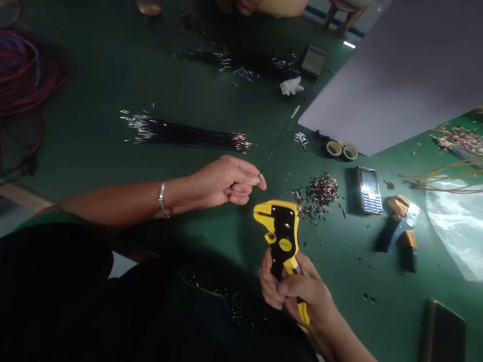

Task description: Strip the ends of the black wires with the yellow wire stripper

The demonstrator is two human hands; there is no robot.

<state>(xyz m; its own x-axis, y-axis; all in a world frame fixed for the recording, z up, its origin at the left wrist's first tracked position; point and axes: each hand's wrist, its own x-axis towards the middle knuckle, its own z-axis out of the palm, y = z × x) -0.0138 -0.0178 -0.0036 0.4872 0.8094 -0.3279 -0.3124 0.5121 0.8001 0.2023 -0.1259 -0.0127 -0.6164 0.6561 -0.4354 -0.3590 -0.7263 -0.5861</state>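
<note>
Head view: the left hand [225, 181] pinches a thin black wire [279, 141] between thumb and fingers, the wire rising from the hand toward the far side of the table. The right hand [302, 288] grips the handle of a yellow wire stripper [281, 236], fingers closed around it, just beside the left hand. Right of the stripper lie a small pile of wire bits [321, 190], a mobile phone [368, 190] and an orange and blue wire stripper [401, 228]. Beyond the stripper, a bundle of black wires [185, 133] lies on the green table [104, 61].
</note>
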